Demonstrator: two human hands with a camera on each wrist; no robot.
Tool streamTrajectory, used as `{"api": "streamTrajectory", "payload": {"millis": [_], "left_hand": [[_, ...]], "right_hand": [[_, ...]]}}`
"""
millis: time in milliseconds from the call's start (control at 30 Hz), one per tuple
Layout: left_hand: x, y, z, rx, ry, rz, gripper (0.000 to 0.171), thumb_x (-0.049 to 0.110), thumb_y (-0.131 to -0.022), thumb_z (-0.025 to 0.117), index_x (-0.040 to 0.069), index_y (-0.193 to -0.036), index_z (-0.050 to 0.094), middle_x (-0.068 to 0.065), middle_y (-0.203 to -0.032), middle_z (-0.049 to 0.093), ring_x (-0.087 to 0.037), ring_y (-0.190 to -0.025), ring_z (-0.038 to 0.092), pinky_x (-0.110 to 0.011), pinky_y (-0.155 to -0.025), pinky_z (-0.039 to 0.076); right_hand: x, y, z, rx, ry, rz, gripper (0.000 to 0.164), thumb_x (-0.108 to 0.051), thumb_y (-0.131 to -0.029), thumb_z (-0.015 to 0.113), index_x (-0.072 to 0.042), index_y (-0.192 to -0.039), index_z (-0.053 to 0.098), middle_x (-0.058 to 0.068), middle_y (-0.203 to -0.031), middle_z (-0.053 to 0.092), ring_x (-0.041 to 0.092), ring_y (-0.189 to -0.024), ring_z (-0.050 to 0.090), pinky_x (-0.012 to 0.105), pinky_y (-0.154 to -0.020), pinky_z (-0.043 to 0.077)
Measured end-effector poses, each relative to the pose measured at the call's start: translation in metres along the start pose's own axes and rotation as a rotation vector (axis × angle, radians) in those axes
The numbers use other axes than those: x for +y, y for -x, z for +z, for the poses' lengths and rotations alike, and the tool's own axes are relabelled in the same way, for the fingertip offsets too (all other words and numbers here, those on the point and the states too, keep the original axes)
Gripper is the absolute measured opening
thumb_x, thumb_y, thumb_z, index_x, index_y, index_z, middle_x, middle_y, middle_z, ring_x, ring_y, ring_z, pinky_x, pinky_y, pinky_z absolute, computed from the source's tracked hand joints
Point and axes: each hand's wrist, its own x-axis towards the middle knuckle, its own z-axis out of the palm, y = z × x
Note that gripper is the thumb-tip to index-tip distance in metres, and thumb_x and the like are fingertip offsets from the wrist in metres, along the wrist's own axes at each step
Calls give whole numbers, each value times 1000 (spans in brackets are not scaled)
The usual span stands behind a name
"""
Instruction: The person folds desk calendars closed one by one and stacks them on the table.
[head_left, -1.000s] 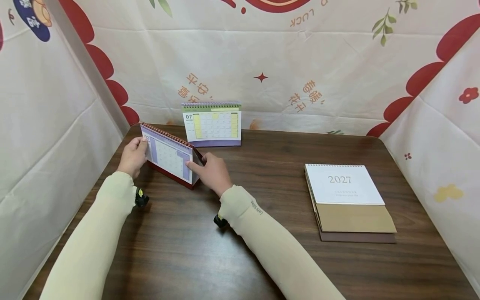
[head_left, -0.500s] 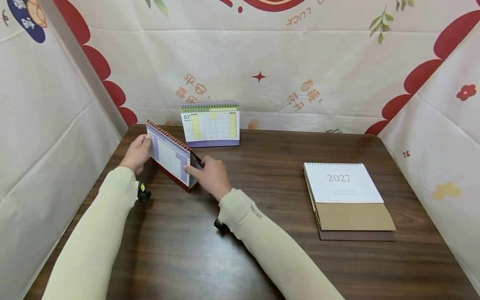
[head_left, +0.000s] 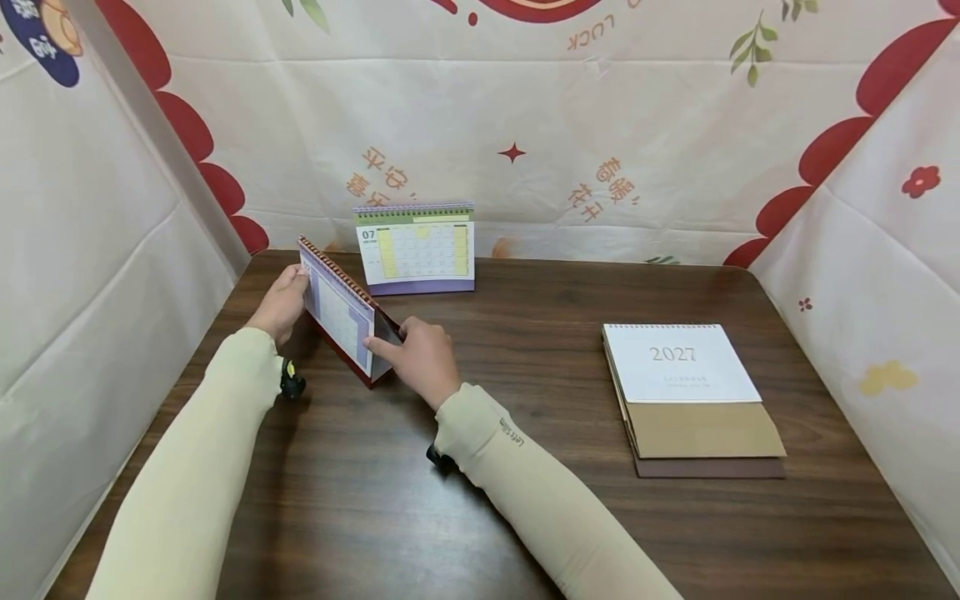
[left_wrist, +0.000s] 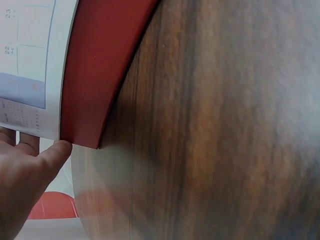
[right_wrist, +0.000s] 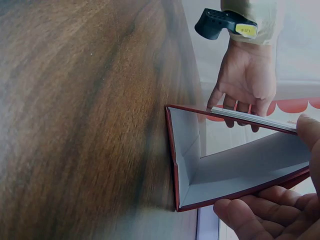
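A red-based desk calendar with a purple-and-white page stands tent-like at the left of the table, set at a slant. My left hand holds its far left end; in the left wrist view the thumb tip meets the red base's corner. At the near right end, my right hand pinches the calendar, thumb on the front page and fingers on the back panel. The right wrist view looks into its hollow grey inside. Behind it stands a second desk calendar, green and purple, showing 07.
On the right side of the brown wooden table sits a white desk calendar marked 2027, with a tan and brown base. Printed white cloth encloses the table at the back and both sides.
The red-based calendar has turned between my hands: its left end has swung away and to the right, its right end slightly toward me. The other two calendars stay in place.
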Motion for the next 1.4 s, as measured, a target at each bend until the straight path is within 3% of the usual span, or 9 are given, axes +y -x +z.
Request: {"api": "streamTrajectory", "payload": {"millis": [233,467,733,1067,1400], "left_hand": [[1,-5,7,6,-28,4,50,30,-110,15,3,-152,18,-16,-156,18,-24,-147,5,-44,-119,2],[-1,-9,14,51,-85,49,50,31,-110,15,0,-148,22,-22,-149,25,-27,-142,14,-46,-118,8],[-3,-10,16,81,-106,48,50,31,-110,14,0,-148,22,-23,-148,28,-29,-141,17,-46,-118,10],[-5,-10,12,71,-113,47,51,31,-110,14,2,-151,20,-22,-152,26,-28,-143,15,-46,-118,8],[-4,-7,13,74,-104,78,50,31,-110,14,2,-150,23,-21,-150,28,-26,-142,17,-44,-118,9]], "right_hand": [[1,1,-1,-1,-4,17,56,-63,-82,71,-8,-88,64,2,-70,62,14,-55,49,28,-48,39],[2,1,-1,-4,0,32,58,-64,-82,70,-7,-92,63,1,-74,62,15,-59,51,28,-50,41],[3,2,-2,-18,-10,29,56,-62,-84,70,-7,-93,63,1,-75,62,14,-59,51,29,-51,41],[11,2,0,9,-79,-43,37,-52,-91,66,-14,-88,65,-3,-76,62,14,-68,54,29,-59,44],[9,7,1,67,-210,-128,23,-39,-97,63,-16,-99,68,-7,-86,65,11,-78,58,28,-70,49]]}}
